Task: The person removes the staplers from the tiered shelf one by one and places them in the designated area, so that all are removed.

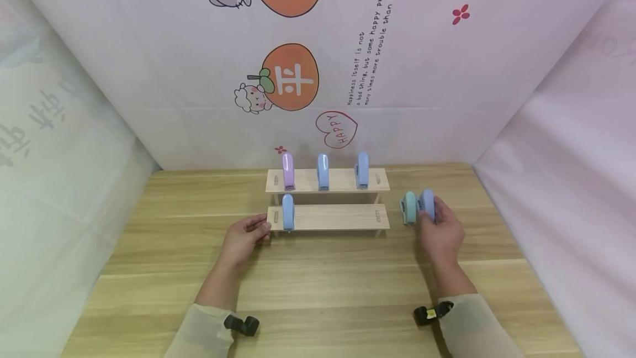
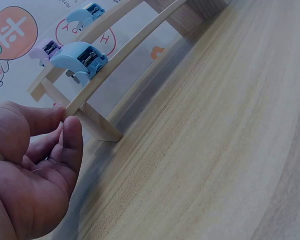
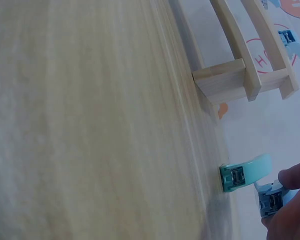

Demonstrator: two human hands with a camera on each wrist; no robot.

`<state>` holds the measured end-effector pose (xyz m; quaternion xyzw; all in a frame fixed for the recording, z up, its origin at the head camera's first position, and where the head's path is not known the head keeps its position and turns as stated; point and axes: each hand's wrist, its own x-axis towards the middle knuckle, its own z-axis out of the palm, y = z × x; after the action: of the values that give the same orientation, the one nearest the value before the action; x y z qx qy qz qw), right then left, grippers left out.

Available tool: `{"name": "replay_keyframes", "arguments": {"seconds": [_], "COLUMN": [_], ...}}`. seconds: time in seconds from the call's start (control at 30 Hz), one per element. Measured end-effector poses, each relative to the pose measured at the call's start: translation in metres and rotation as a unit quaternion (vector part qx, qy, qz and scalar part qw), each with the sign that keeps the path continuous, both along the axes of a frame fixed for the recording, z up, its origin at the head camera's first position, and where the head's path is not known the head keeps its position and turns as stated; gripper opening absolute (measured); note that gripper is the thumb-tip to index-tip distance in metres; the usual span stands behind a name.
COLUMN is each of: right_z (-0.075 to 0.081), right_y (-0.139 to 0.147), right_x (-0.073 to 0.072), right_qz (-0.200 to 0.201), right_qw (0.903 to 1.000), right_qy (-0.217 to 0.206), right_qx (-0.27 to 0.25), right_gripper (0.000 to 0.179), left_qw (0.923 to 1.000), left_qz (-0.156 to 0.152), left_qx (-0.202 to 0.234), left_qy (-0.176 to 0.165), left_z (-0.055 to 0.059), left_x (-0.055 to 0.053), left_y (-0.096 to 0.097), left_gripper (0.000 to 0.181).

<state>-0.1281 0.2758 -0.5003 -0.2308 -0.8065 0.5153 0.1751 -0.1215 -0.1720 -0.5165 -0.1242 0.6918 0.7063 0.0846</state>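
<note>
My left hand (image 1: 242,243) pinches the left end of the front wooden shelf (image 1: 335,217) between thumb and fingers. One light-blue stapler (image 1: 288,211) stands upright near that end; the left wrist view shows its dark mechanism. At the right, off the shelves, my right hand (image 1: 444,233) grips a periwinkle-blue stapler (image 1: 427,203). Close to its left side stands a teal stapler (image 1: 409,209) on the table. In the right wrist view, the gripped stapler (image 3: 271,199) sits partly behind my fingers.
Behind is a second wooden shelf (image 1: 304,179), bearing a lilac stapler (image 1: 288,171) and two blue staplers, one in the middle (image 1: 323,171) and one at the right (image 1: 362,170). The wooden table (image 1: 328,280) meets a printed white cloth (image 1: 422,126) at the back.
</note>
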Motion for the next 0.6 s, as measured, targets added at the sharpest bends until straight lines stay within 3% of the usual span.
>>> {"name": "replay_keyframes", "arguments": {"seconds": [0.6], "right_z": [-0.0029], "right_y": [0.0037], "right_x": [-0.0078], "right_qz": [0.005], "right_qw": [0.9996], "right_qy": [-0.026], "right_qx": [0.003], "right_gripper": [0.053], "left_qw": [1.0000], "left_qz": [0.001], "left_qx": [0.000], "left_qy": [0.003], "left_z": [-0.0029], "left_x": [-0.0018], "left_y": [-0.0014], "left_gripper": [0.039]}}
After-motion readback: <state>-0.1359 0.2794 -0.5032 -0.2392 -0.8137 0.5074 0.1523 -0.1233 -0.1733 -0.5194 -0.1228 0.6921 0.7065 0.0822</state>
